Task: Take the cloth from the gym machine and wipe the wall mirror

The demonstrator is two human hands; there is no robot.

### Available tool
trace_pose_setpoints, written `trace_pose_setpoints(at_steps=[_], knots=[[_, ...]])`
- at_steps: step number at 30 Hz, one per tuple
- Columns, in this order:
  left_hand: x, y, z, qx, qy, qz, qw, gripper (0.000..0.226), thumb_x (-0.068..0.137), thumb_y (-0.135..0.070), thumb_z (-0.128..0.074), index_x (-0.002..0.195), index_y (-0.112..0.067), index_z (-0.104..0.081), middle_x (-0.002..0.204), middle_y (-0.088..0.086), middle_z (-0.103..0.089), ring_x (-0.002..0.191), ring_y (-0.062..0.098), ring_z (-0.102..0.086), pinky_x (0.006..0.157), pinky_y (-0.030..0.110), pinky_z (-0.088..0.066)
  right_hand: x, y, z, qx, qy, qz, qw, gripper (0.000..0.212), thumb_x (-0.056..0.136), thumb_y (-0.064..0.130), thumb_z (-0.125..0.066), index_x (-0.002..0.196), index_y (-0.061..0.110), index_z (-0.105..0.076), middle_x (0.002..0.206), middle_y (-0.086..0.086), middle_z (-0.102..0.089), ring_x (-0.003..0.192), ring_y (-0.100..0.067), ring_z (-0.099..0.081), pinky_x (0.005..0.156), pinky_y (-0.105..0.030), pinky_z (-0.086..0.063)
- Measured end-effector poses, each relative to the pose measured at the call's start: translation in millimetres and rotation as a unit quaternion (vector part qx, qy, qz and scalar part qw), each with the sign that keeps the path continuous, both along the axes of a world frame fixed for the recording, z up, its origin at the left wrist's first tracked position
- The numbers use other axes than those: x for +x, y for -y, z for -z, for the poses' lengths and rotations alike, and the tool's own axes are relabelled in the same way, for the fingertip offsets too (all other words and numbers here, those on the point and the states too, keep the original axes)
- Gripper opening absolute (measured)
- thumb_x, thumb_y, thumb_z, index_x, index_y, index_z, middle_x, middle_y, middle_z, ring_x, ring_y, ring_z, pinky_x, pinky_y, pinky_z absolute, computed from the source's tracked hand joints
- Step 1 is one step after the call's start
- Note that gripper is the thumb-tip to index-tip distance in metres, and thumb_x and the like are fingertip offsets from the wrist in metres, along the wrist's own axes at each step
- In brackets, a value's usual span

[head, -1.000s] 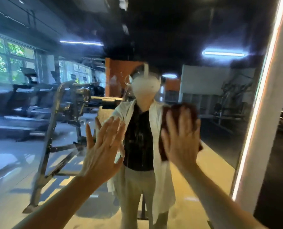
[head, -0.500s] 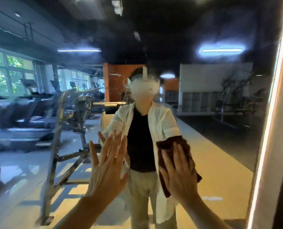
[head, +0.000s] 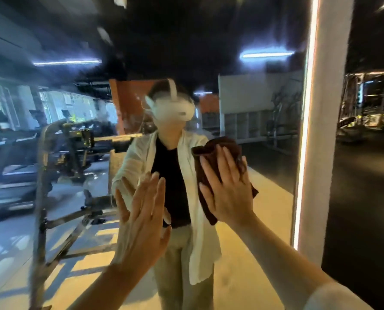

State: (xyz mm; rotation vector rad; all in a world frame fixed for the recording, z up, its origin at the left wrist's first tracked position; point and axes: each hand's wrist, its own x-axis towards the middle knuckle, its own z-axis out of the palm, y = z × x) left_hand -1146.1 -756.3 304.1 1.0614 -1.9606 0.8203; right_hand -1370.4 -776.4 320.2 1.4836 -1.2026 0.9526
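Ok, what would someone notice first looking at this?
Two hands flat on the wall mirror: the right hand presses a dark brown cloth against the glass, centre right, and the bare left hand rests beside it. A glowing light strip edges the mirror's right side.

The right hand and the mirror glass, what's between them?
In the head view, the dark brown cloth lies between the right hand and the wall mirror, pressed flat under straight fingers.

Wall mirror (head: 265, 198): glossy smooth glass, streaky haze up top. Cloth (head: 211, 162): dark brown, soft matt terry-like fabric, crumpled. Pillar (head: 330, 130) beside mirror: matt white, lit strip edge. Reflected gym machine (head: 45, 175): worn grey metal frame.
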Motion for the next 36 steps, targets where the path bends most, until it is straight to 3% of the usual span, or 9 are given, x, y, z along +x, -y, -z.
trace_pose_setpoints(at_steps=[4, 9, 14, 16, 21, 24, 27, 31, 36], knots=[[-39.6, -2.6, 0.4, -0.026, 0.019, 0.021, 0.999, 0.110, 0.055, -0.017, -0.091, 0.149, 0.003, -0.038, 0.160, 0.021, -0.027, 0.147, 0.040, -0.023, 0.119, 0.063, 0.006, -77.6, -8.9, -18.5, -0.053, 0.080, 0.033, 0.995, 0.056, 0.107, 0.045, -0.028, 0.156, 0.019, -0.029, 0.159, -0.020, -0.032, 0.150, -0.033, -0.022, 0.124, -0.053, -0.008], [-69.2, -1.7, 22.4, -0.037, 0.027, 0.046, 0.998, 0.101, 0.062, -0.009, -0.086, 0.150, 0.002, -0.037, 0.159, 0.021, -0.028, 0.146, 0.043, -0.028, 0.116, 0.071, -0.005, -132.0, -22.3, 22.3, -0.020, 0.130, 0.071, 0.989, 0.058, 0.109, 0.045, -0.021, 0.161, 0.021, -0.012, 0.163, -0.019, -0.019, 0.154, -0.029, -0.005, 0.125, -0.048, 0.000], [-85.1, -8.8, 44.1, -0.034, 0.040, 0.050, 0.997, 0.084, 0.072, -0.009, -0.074, 0.148, -0.002, -0.039, 0.158, 0.017, -0.032, 0.148, 0.034, -0.026, 0.111, 0.075, -0.018, -105.8, -32.2, 130.7, 0.067, 0.208, 0.072, 0.973, 0.058, 0.110, 0.045, -0.017, 0.154, 0.009, -0.028, 0.153, -0.026, -0.032, 0.145, -0.041, -0.026, 0.106, -0.067, -0.040], [-88.2, -10.4, 45.6, -0.039, 0.059, 0.046, 0.996, 0.083, 0.071, -0.008, -0.073, 0.147, -0.003, -0.038, 0.155, 0.015, -0.033, 0.146, 0.032, -0.028, 0.106, 0.077, -0.025, -103.4, -35.4, 143.4, 0.076, 0.204, 0.069, 0.974, 0.058, 0.110, 0.045, -0.017, 0.152, 0.008, -0.031, 0.151, -0.025, -0.032, 0.141, -0.042, -0.030, 0.101, -0.067, -0.044], [-93.4, -6.6, 17.9, -0.056, 0.082, 0.036, 0.994, 0.101, 0.066, -0.016, -0.084, 0.151, -0.009, -0.031, 0.156, 0.017, -0.033, 0.148, 0.037, -0.026, 0.112, 0.076, -0.014, -114.9, -14.8, 26.8, -0.041, 0.163, 0.039, 0.985, 0.058, 0.109, 0.044, -0.025, 0.160, 0.016, -0.018, 0.160, -0.023, -0.025, 0.149, -0.035, -0.022, 0.120, -0.051, -0.013], [-95.6, -3.0, -9.5, -0.075, 0.058, 0.029, 0.995, 0.104, 0.067, -0.026, -0.086, 0.154, -0.017, -0.029, 0.160, 0.016, -0.028, 0.150, 0.037, -0.018, 0.116, 0.070, 0.000, -113.6, -4.1, -44.9, -0.102, 0.203, 0.042, 0.973, 0.055, 0.110, 0.041, -0.029, 0.158, 0.015, -0.025, 0.160, -0.023, -0.029, 0.149, -0.036, -0.025, 0.120, -0.056, -0.018], [-88.9, -1.3, -21.7, -0.065, 0.057, 0.018, 0.996, 0.103, 0.067, -0.035, -0.086, 0.154, -0.025, -0.031, 0.161, 0.015, -0.027, 0.151, 0.036, -0.014, 0.117, 0.068, 0.006, -87.0, -3.1, -34.0, -0.106, 0.218, 0.026, 0.970, 0.052, 0.110, 0.038, -0.030, 0.156, 0.014, -0.028, 0.158, -0.024, -0.033, 0.148, -0.037, -0.026, 0.123, -0.054, -0.015], [-76.5, -2.9, -35.1, -0.060, 0.091, -0.009, 0.994, 0.100, 0.064, -0.040, -0.087, 0.150, -0.028, -0.037, 0.157, 0.012, -0.036, 0.145, 0.036, -0.026, 0.115, 0.067, 0.011, -75.7, -9.7, -2.9, -0.032, 0.021, 0.012, 0.999, 0.053, 0.109, 0.043, -0.025, 0.155, 0.016, -0.029, 0.159, -0.024, -0.031, 0.151, -0.034, -0.020, 0.126, -0.049, -0.003], [-57.2, -2.2, -75.3, -0.097, 0.082, -0.027, 0.992, 0.076, 0.073, -0.039, -0.079, 0.143, -0.023, -0.053, 0.152, 0.010, -0.045, 0.139, 0.033, -0.040, 0.112, 0.075, 0.003, -101.7, -3.8, -145.2, -0.089, 0.216, 0.022, 0.972, 0.060, 0.109, 0.045, -0.024, 0.159, 0.013, -0.025, 0.163, -0.023, -0.023, 0.152, -0.037, -0.020, 0.123, -0.051, -0.009]])
